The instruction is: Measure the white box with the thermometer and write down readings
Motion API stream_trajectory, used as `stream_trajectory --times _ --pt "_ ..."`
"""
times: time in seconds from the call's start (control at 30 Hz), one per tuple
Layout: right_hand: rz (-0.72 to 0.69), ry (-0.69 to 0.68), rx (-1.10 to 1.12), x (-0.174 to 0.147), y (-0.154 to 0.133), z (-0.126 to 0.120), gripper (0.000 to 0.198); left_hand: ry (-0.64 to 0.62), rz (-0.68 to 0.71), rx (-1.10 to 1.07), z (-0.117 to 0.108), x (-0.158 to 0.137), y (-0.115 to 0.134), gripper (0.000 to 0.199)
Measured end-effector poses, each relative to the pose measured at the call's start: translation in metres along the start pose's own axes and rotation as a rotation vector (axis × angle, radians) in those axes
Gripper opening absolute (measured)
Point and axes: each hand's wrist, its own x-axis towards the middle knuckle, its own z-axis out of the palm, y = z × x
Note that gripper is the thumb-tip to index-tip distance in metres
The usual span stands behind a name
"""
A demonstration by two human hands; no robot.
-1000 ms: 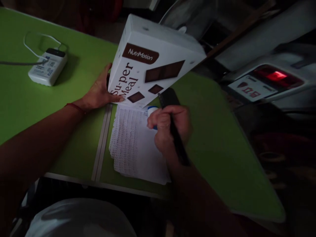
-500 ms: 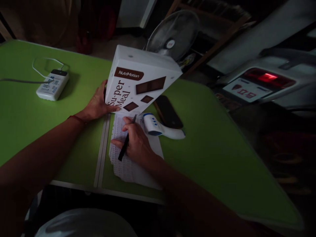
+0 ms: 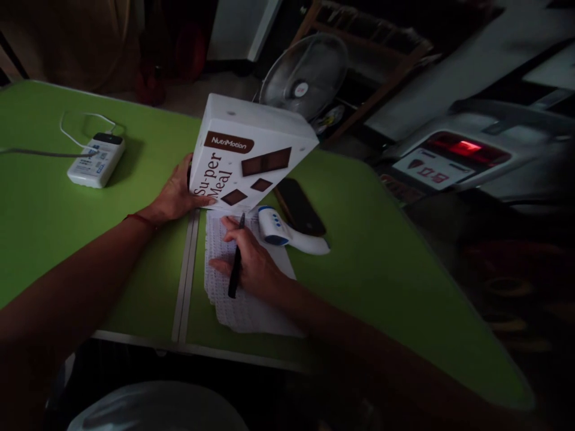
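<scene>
A: What was nearest to the person?

B: A pale cloth (image 3: 155, 407) at the bottom, then the near edge of the green counter (image 3: 381, 311). The right forearm (image 3: 341, 335) came in from the lower right, quite straight, and pointed forward and to the left.

A: And where did it end?

B: The right hand (image 3: 255, 257) lay low over the sheets (image 3: 256, 317), which carried rows of small marks. It held a black pen (image 3: 236, 263), and the pen crossed in front of the palm. The thumb pointed to the left, away from the stretched fingers. I cannot tell which fingers pressed the pen.

A: How was the left hand (image 3: 177, 193)?

B: The left forearm (image 3: 81, 281) reached forward and to the right, with a red band (image 3: 140, 220) at the wrist. This hand gripped the lower left corner of the white box (image 3: 254, 152): thumb on the printed front, fingers around the side edge.

A: So the box was where exactly?

B: Tilted, just beyond the right hand, its lower edge at the far end of the sheets. Beside it lay a white and blue handheld device (image 3: 272, 227) and, a little farther, a dark phone (image 3: 300, 206).

A: And farthest?

B: Behind the counter stood a fan (image 3: 309, 75).
</scene>
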Motion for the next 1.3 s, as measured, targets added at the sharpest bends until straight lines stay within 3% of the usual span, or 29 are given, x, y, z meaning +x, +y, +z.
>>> stream_trajectory --times 0.2,0.33,0.5,0.83,1.07,1.3 --pt "-0.01 0.022 0.111 -0.001 -0.001 -0.015 0.031 -0.073 -0.032 -0.037 -0.001 0.001 0.021 0.11" --pt "-0.019 -0.023 0.147 -0.004 0.002 -0.026 0.043 -0.075 -0.04 -0.013 -0.002 0.003 0.027 0.112" --pt "-0.007 -0.053 0.139 -0.007 0.004 -0.02 0.054 -0.074 -0.051 -0.023 -0.002 0.001 0.027 0.105" --pt "-0.071 -0.032 0.043 0.001 0.005 -0.014 0.055 -0.032 -0.073 -0.052 -0.003 -0.003 0.027 0.102" --pt "-0.155 0.114 -0.072 0.002 -0.002 -0.013 0.034 -0.048 -0.083 -0.04 0.0 -0.007 0.028 0.106" --pt "-0.131 0.11 -0.032 0.0 -0.003 -0.012 0.025 -0.105 -0.071 -0.036 -0.001 -0.006 0.036 0.101"
